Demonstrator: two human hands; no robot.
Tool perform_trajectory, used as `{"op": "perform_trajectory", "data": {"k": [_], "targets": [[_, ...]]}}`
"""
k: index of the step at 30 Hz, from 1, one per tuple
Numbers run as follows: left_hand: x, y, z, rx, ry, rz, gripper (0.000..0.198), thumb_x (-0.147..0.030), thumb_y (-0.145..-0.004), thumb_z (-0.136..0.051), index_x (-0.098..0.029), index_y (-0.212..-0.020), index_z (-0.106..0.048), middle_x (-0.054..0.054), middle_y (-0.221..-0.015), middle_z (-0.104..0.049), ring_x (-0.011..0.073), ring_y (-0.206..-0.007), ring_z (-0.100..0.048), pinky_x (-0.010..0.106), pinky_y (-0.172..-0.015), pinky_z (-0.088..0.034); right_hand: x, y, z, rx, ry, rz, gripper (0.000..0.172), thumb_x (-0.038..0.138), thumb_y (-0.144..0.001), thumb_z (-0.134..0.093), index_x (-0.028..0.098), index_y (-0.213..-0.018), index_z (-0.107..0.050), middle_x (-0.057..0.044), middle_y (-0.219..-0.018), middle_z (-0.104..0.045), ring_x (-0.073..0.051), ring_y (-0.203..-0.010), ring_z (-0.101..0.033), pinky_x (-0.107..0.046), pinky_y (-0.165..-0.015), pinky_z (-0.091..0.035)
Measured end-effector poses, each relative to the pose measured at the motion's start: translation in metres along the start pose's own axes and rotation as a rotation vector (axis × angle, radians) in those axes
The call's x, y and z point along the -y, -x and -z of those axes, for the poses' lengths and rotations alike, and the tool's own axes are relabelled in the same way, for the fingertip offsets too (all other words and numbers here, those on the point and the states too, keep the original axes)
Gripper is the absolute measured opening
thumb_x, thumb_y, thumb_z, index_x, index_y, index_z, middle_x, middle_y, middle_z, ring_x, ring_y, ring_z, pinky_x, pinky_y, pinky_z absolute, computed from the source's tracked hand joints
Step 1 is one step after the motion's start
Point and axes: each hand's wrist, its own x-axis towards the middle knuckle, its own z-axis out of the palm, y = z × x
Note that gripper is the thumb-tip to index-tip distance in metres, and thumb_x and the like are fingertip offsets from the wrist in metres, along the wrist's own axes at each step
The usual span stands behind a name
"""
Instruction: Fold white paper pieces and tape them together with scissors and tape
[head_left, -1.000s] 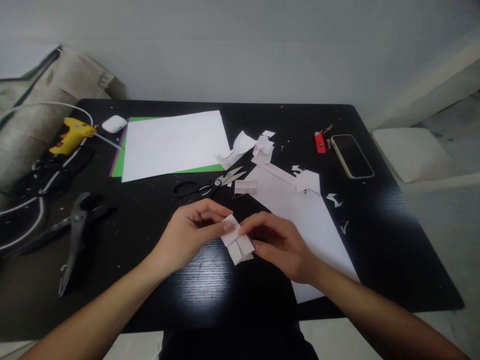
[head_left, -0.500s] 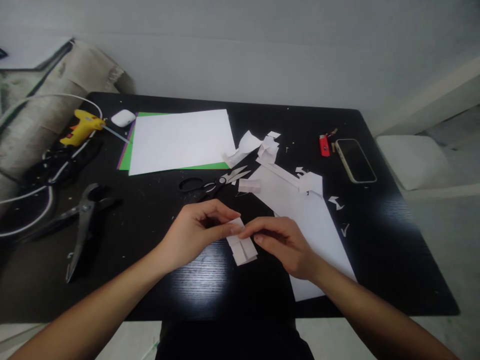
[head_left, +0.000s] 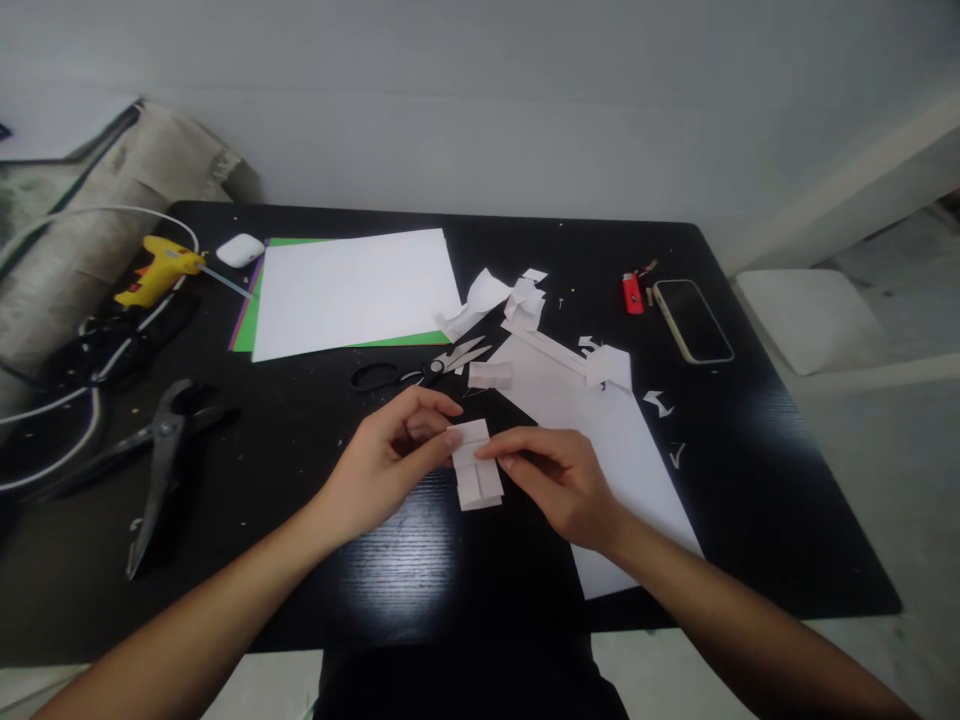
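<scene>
You are pinching a small folded paper piece [head_left: 475,467] between your left hand [head_left: 382,462] and your right hand [head_left: 556,480], both closed on it just above the black bench [head_left: 300,480], near the scissors [head_left: 420,370].

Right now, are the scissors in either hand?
No, the scissors lie on the table beyond the left hand and right hand, which both pinch a folded paper.

Scissors [head_left: 420,372], pliers [head_left: 161,450], glue gun [head_left: 157,272], lighter [head_left: 632,293] and phone [head_left: 691,320] lie about.
</scene>
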Motion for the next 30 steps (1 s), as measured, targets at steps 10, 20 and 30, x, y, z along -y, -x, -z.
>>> {"op": "perform_trajectory", "data": {"k": [10, 20, 30], "targets": [[0.0000, -0.0018, 0.0019, 0.009, -0.031, 0.000, 0.014, -0.030, -0.096, -0.068, -0.018, -0.101, -0.075, 0.002, -0.084, -0.073, 0.0140, -0.075, -0.066, 0.024, -0.070, -0.054, -0.0033, -0.0004, -0.0038, 0.104, -0.308, -0.036, 0.029, 0.012, -0.092, -0.067, 0.024, -0.118, -0.071, -0.006, -0.111, -0.079, -0.020, -0.105, -0.076, -0.037, -0.095, -0.061], [0.0010, 0.0029, 0.0006, 0.161, 0.022, -0.035, 0.026, -0.029, -0.096, -0.068, -0.021, -0.120, -0.068, 0.006, -0.105, -0.077, 0.0207, -0.095, -0.072, 0.031, -0.083, -0.057, -0.0087, -0.0030, -0.0066, -0.113, -0.228, -0.127, 0.022, 0.024, -0.088, -0.079, 0.025, -0.110, -0.074, -0.004, -0.100, -0.079, -0.021, -0.095, -0.076, -0.040, -0.090, -0.063], [0.0058, 0.0064, 0.0031, 0.135, -0.273, -0.103, 0.025, -0.036, -0.103, -0.059, -0.020, -0.121, -0.068, 0.002, -0.089, -0.073, 0.0160, -0.079, -0.066, 0.026, -0.073, -0.050, -0.0068, -0.0091, -0.0024, -0.131, -0.257, -0.216, 0.017, 0.032, -0.083, -0.084, 0.023, -0.094, -0.075, -0.003, -0.094, -0.076, -0.020, -0.091, -0.074, -0.038, -0.087, -0.062]]}}
